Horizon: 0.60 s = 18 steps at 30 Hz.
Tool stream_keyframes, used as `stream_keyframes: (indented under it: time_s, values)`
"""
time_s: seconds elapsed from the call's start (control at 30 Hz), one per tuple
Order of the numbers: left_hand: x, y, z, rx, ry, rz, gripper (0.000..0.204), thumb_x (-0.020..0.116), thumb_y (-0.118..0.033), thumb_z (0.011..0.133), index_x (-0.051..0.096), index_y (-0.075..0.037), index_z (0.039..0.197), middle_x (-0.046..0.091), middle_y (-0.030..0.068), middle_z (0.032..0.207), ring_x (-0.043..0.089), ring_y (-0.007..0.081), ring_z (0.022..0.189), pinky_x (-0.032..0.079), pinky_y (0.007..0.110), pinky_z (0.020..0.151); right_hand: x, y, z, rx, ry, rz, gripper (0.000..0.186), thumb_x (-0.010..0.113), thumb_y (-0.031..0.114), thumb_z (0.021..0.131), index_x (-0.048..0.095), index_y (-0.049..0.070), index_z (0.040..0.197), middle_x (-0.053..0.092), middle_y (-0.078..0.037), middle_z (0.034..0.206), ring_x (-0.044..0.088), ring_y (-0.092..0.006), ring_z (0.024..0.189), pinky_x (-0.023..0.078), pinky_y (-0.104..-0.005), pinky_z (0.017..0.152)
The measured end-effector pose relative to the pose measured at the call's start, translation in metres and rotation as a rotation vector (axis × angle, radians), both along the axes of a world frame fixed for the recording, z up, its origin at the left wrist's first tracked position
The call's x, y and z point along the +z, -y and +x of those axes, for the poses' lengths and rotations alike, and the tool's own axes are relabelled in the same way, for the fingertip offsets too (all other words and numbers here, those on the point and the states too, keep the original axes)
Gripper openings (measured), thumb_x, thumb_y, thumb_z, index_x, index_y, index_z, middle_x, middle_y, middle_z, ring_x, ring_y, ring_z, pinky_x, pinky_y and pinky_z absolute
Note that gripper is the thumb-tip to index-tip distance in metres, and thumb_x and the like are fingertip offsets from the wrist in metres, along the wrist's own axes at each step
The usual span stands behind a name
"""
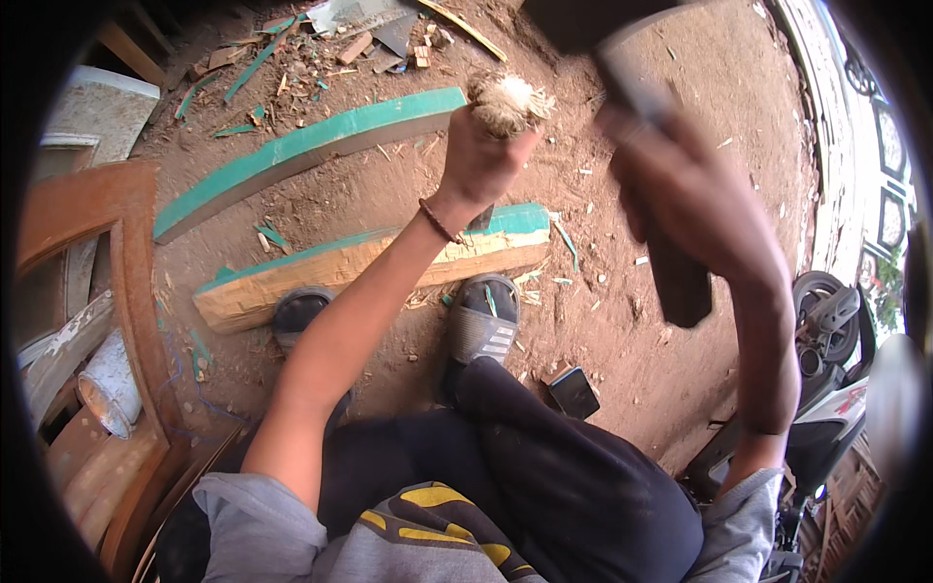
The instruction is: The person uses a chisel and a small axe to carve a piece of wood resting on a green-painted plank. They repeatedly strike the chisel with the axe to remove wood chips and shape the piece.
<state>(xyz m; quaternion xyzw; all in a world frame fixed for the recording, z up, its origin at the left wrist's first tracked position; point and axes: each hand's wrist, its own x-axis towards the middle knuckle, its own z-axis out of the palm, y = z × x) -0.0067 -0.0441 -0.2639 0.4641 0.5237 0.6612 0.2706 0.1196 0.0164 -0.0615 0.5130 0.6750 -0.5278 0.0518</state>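
My left hand [483, 160] is closed round a chisel [507, 105] with a frayed, mushroomed handle top. A bit of its dark blade shows below my fist, over the right part of a wooden beam [379, 268]. That beam lies across in front of my feet, green-painted on top, with a rough, pale, chipped near side. My right hand [690, 189], smeared by motion, grips a hammer [680, 287] up to the right of the chisel. Its dark head is blurred at the top edge, apart from the chisel. Whether the chisel's tip touches the wood is hidden.
A second green-topped beam [321, 146] lies farther off. Wood scraps [355, 49] and chips litter the dirt ground. A phone [573, 393] lies right of my sandal [484, 321]. Brown wooden frames [136, 291] and a whitish cylinder [110, 384] stand left; a motorbike [826, 330] stands right.
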Motion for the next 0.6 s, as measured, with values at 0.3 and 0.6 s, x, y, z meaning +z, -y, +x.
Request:
stream_keyframes:
  time_s: [0.3, 0.6]
  values:
    - [-0.017, 0.012, -0.039, -0.066, 0.235, -0.184, 0.019, 0.057, -0.005, 0.077, 0.051, -0.005, 0.059, 0.053, -0.0024, 0.052, 0.048, 0.0069, 0.048, 0.036, 0.029, 0.044, 0.03, 0.014, -0.058, -0.508, 0.041, 0.209, 0.034, 0.059, 0.026, 0.094, 0.054, 0.003, 0.118, 0.052, 0.002, 0.075, 0.043, -0.0036, 0.052, 0.034, -0.0165, 0.044]
    - [-0.007, 0.015, -0.048, -0.022, 0.3, -0.22, 0.02, 0.058, -0.004, 0.076, 0.052, -0.008, 0.058, 0.054, -0.0004, 0.051, 0.052, 0.0081, 0.047, 0.039, 0.028, 0.041, -0.027, 0.016, -0.063, -0.019, 0.1, -0.055, 0.032, 0.061, 0.028, 0.091, 0.058, -0.001, 0.104, 0.057, -0.003, 0.073, 0.056, -0.0097, 0.059, 0.045, -0.0251, 0.052]
